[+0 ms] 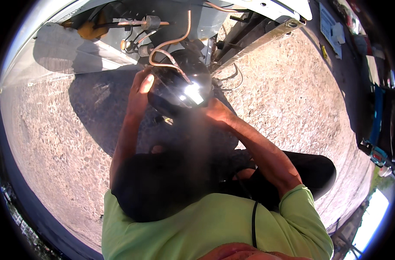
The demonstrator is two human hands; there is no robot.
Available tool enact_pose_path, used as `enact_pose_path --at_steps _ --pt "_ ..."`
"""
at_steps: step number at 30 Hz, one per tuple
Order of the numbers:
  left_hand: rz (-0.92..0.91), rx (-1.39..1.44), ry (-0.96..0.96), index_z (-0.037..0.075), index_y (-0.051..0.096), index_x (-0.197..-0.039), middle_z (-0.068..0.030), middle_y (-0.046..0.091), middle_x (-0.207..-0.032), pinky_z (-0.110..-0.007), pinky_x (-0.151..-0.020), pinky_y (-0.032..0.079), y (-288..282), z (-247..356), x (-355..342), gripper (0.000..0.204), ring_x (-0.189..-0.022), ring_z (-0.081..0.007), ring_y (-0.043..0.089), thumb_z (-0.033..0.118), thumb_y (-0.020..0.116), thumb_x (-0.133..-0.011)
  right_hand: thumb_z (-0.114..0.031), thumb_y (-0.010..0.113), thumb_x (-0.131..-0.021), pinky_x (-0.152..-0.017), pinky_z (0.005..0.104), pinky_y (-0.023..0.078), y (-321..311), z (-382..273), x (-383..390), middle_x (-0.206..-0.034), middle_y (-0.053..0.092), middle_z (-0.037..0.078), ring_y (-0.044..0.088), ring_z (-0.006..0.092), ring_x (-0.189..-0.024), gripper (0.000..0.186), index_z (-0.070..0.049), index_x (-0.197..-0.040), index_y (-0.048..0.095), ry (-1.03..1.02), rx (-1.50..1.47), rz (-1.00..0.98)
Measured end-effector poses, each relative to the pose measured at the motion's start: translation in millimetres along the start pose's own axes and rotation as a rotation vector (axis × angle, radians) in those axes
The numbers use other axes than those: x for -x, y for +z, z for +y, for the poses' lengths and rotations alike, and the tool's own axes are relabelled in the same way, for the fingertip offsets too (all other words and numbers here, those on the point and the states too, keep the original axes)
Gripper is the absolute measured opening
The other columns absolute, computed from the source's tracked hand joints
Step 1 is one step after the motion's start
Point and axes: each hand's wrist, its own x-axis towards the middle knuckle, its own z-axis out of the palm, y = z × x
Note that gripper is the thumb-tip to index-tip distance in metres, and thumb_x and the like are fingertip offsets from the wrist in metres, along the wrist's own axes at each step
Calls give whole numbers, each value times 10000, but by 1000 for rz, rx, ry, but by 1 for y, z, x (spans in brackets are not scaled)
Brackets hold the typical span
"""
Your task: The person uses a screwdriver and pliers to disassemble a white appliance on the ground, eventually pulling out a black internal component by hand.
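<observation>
A black compressor [169, 93] with a rounded, shiny body sits between my hands, below the unit's casing. My left hand [140, 89] grips its left side, thumb uppermost. Against its lower right side is my right hand [217, 113], fingers partly hidden by the body. Strong sun glare whitens the compressor's right side. A bent copper pipe [189, 19] drops from above, loops round and runs down to the compressor near the glare. Whether its end is joined there, I cannot tell.
White metal casing [299, 8] spans the top, with a metal rail [258, 45] on the right. Another copper pipe with a thick grey sleeve [152, 22] lies inside. Rough concrete ground [293, 82] surrounds me. A blue power tool [378, 156] is at far right.
</observation>
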Motion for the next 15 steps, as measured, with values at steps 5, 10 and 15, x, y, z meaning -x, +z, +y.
enact_pose_path --at_steps 5,10,15 --pt "-69 52 -102 20 602 -1290 -70 625 -1209 -276 -985 429 -9 -2 -10 371 -1121 -136 561 272 531 -1027 -345 665 -851 -627 327 467 -29 -33 31 -716 645 64 588 136 -679 354 6 -811 680 -121 -46 -130" --pt "-114 291 -367 71 629 -1255 -16 635 -1109 -220 -838 481 -4 0 -62 348 -980 -83 575 332 517 -1052 -290 637 -837 -579 296 416 -24 -50 34 -634 564 14 520 116 -607 262 -61 -709 623 11 -47 -61" --pt "-434 -42 -382 134 630 -1286 19 630 -1139 -279 -857 493 -26 1 -99 446 -1024 -101 566 477 543 -1015 -252 625 -840 -576 296 420 -17 -68 32 -650 579 23 538 121 -608 236 -37 -743 627 42 -126 -119"
